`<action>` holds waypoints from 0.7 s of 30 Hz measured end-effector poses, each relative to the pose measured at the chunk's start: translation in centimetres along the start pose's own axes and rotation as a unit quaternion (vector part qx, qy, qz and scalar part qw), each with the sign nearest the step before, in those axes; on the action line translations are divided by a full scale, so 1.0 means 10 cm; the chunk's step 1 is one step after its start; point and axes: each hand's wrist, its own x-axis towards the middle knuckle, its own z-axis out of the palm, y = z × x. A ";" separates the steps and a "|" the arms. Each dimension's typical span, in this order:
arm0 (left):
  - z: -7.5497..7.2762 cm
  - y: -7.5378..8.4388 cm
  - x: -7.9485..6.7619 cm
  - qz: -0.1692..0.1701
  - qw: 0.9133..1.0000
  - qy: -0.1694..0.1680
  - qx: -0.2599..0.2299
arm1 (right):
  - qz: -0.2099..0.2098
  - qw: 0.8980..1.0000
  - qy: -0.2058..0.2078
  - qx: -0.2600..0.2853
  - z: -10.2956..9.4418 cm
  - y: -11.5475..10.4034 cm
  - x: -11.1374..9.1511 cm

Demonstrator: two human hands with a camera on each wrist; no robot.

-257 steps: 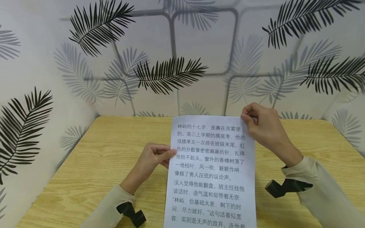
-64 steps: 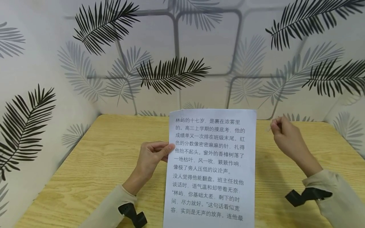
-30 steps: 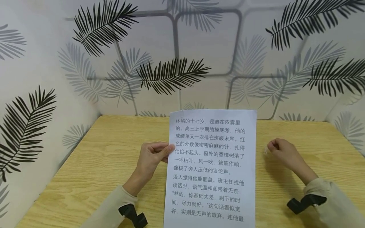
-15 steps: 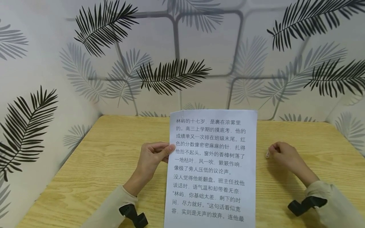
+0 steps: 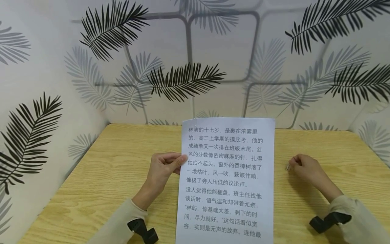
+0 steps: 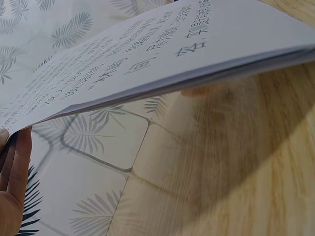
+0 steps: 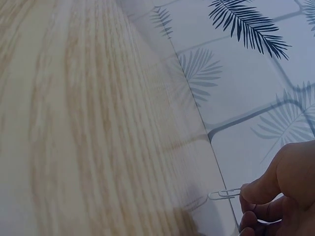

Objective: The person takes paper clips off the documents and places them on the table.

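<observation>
My left hand (image 5: 161, 173) pinches the left edge of a small stack of white printed sheets (image 5: 226, 203), thumb in front and fingers behind. The stack stands raised over the table, its front covered in lines of Chinese text. In the left wrist view, several layers show along the edge of the sheets (image 6: 162, 81). To the right of the stack, my right hand (image 5: 309, 171) is low over the table. It pinches a small white paper clip (image 7: 224, 195) between thumb and forefinger, and the clip's looped end sticks out past the fingertips.
The wood-grain table (image 5: 122, 149) stretches out on both sides of the sheets. Behind it rises a pale wall (image 5: 219, 44) with leaf patterns. A black wrist mount (image 5: 143, 230) sits on the left sleeve, another black mount (image 5: 330, 220) on the right.
My right hand held the stack's top right corner at first. It has since moved off to the right with the paper clip and lowered towards the table. The left hand keeps its grip.
</observation>
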 end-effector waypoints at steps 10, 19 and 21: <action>0.00 -0.01 0.00 0.009 1.000 -0.004 -0.005 | -0.002 1.000 0.008 0.004 0.01 0.04 -0.02; 0.01 -0.01 0.00 0.011 1.000 -0.007 -0.008 | -0.021 0.998 0.059 0.007 -0.01 0.04 -0.01; 0.01 -0.01 0.00 0.011 1.000 -0.005 -0.007 | -0.027 0.997 0.068 0.009 -0.02 0.02 -0.01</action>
